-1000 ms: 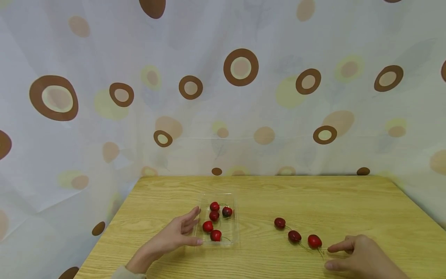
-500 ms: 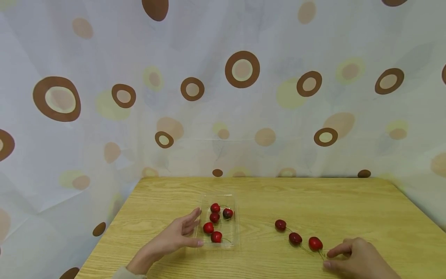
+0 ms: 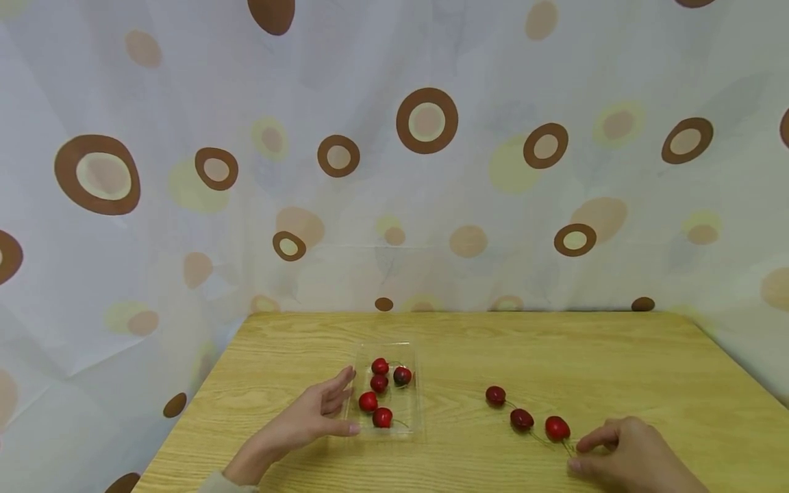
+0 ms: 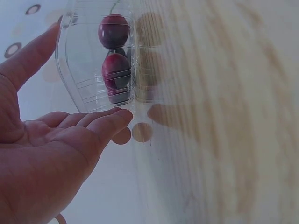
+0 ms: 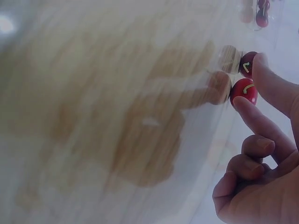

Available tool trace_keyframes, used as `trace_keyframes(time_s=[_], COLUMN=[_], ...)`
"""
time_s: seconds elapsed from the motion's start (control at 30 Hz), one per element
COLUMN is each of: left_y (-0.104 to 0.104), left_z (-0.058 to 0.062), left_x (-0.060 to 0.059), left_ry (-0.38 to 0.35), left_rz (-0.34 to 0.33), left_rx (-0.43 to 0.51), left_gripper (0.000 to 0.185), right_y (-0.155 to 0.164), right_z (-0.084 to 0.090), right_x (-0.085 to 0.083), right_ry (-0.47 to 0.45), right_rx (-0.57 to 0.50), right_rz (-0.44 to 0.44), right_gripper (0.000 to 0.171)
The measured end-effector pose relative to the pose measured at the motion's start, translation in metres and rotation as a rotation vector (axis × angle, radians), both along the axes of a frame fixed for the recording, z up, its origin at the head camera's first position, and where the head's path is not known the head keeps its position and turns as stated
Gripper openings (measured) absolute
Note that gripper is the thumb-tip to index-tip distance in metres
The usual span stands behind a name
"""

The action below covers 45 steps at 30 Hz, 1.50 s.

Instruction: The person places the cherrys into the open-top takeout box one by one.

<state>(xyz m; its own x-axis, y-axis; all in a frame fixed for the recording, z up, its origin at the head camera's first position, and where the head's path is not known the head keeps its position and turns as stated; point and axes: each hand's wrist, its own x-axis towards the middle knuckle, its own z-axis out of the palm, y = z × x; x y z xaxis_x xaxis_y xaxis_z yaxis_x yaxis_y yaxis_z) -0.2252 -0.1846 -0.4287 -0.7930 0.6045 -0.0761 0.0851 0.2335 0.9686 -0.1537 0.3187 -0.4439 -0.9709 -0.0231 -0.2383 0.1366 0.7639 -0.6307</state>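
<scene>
A clear plastic box (image 3: 411,434) with several red cherries (image 3: 382,418) in it stands left of the middle in the head view. My left hand (image 3: 317,414) lies at its left side, fingers straight and thumb at the near corner; in the left wrist view, fingertips (image 4: 122,116) are right at the box's edge. At the right, three loose cherries with stems lie on the table in a slanting row. My right hand (image 3: 635,453) is beside the nearest bright red cherry (image 3: 557,429), thumb and index finger apart around its stem end, the other fingers curled in.
The wooden table (image 3: 456,370) reaches back to a patterned cloth (image 3: 370,192) that also hangs along the left and right sides. Bare wood separates the box from the loose dark cherries (image 3: 521,420).
My right hand has moved slightly left, its thumb and index finger now close over the nearest cherry's stem. The left hand and the box stay where they were.
</scene>
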Motion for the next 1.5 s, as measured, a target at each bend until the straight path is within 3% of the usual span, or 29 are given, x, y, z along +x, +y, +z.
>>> trace_keyframes(time_s=[0.33, 0.7, 1.0, 1.2, 1.5], left_y=[-0.001, -0.001, 0.001, 0.001, 0.0], left_z=[-0.002, -0.003, -0.002, 0.0, 0.0], left_x=[0.0, -0.002, -0.002, -0.002, -0.001], left_ry=[-0.002, -0.005, -0.013, -0.025, -0.025], left_rz=[0.001, -0.001, -0.003, -0.004, 0.003], left_rx=[0.004, 0.013, 0.016, 0.021, 0.015], left_gripper=[0.098, 0.098, 0.098, 0.098, 0.098], right_y=[0.003, 0.011, 0.012, 0.01, 0.013], right_z=[0.002, 0.007, 0.007, 0.01, 0.017], right_x=[-0.002, -0.007, -0.009, -0.012, -0.016], right_ry=[0.053, 0.117, 0.252, 0.28, 0.292], right_rx=[-0.024, -0.019, -0.002, 0.038, -0.029], right_rz=[0.003, 0.027, 0.05, 0.041, 0.089], right_gripper=[0.03, 0.033, 0.016, 0.01, 0.008])
